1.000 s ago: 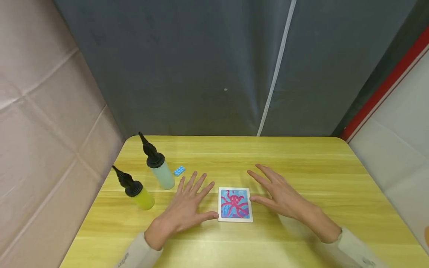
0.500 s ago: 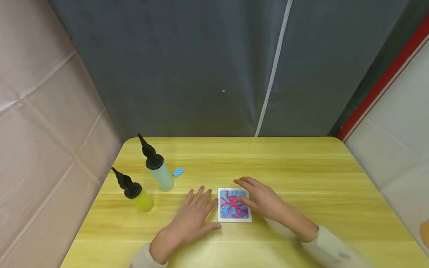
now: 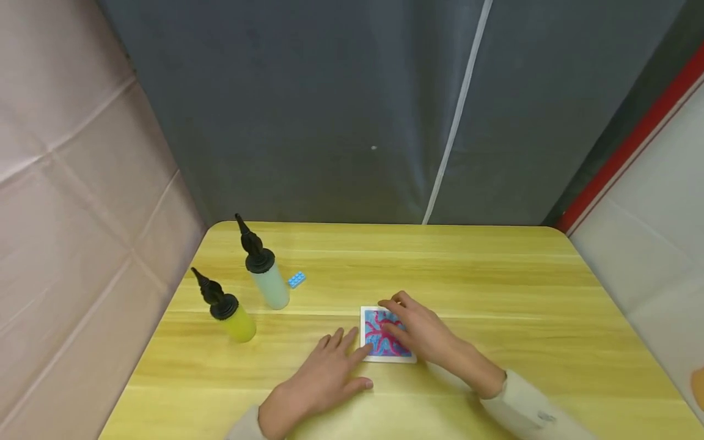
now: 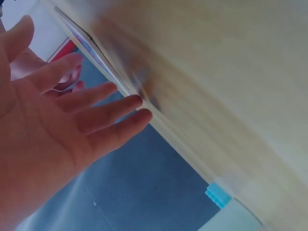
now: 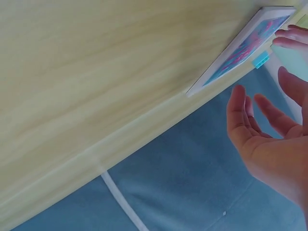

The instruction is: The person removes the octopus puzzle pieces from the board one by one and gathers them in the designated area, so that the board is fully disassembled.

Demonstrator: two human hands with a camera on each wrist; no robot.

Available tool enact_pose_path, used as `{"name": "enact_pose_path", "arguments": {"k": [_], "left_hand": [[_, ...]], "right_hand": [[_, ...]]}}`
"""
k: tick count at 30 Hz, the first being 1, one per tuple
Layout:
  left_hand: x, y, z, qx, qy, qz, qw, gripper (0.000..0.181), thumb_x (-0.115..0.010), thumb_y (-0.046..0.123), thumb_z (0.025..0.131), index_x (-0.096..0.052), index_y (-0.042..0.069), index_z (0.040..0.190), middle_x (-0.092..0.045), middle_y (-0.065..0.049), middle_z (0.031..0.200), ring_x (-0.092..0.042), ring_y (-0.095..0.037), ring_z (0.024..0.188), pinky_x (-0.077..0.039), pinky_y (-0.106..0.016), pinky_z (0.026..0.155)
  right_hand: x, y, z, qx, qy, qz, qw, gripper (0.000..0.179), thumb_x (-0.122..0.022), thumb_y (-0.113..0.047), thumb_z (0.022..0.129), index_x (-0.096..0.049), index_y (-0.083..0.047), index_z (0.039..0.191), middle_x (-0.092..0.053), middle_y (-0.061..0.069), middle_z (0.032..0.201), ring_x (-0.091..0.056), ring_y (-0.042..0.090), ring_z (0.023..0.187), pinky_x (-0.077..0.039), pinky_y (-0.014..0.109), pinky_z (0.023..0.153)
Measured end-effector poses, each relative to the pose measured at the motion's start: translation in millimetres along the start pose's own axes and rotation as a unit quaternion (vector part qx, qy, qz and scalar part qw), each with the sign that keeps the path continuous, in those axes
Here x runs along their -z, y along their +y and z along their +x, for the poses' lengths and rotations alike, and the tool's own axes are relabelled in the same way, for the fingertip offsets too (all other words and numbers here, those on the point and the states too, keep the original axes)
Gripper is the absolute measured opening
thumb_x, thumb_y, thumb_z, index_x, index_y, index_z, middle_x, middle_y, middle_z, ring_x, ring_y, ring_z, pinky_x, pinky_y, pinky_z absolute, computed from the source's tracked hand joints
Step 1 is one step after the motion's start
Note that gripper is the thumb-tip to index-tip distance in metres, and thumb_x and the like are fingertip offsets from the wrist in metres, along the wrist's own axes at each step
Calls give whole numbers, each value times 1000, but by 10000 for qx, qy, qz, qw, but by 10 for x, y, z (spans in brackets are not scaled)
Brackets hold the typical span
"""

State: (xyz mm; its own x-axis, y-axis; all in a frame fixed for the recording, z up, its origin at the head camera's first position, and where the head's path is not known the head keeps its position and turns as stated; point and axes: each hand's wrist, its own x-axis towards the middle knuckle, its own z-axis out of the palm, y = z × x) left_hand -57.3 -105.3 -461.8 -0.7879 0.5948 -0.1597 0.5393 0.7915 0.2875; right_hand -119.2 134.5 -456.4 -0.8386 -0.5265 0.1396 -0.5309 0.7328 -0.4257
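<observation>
Trouble could come from the left hand (image 3: pixel 324 377), fingers spread wide at the picture card (image 3: pixel 387 349): an inward sweep might skew it. The right hand (image 3: pixel 428 335), loosely curved above the card with nothing gripped, could skid it by pressing off-centre. White-bordered, printed blue, purple and branching pink, partly hidden, it lies flat, well in from the counter's (image 3: pixel 506 275) far edge.
</observation>
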Motion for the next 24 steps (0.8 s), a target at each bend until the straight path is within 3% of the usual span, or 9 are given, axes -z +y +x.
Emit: {"name": "enact_pose_path", "arguments": {"k": [8, 24], "left_hand": [[-52, 8, -7, -12, 70, 230, 9997, 60, -54, 56, 102, -48, 30, 155, -37, -13, 166, -38, -46, 150, -39, -61, 117], [-42, 29, 30, -7, 108, 503, 9987, 62, -62, 57, 97, -52, 31, 152, -43, -13, 162, -43, -46, 146, -45, -59, 113]], "right_hand": [[-105, -60, 59, 62, -166, 152, 9997, 40, -71, -22, 98, -65, -3, 133, -64, 8, 111, -52, 7, 74, -46, 15, 61], [-233, -87, 150, -143, -176, 19, 9997, 38, -71, -22, 98, -66, -1, 130, -61, 3, 100, -44, 4, 67, -41, 15, 55]]}}
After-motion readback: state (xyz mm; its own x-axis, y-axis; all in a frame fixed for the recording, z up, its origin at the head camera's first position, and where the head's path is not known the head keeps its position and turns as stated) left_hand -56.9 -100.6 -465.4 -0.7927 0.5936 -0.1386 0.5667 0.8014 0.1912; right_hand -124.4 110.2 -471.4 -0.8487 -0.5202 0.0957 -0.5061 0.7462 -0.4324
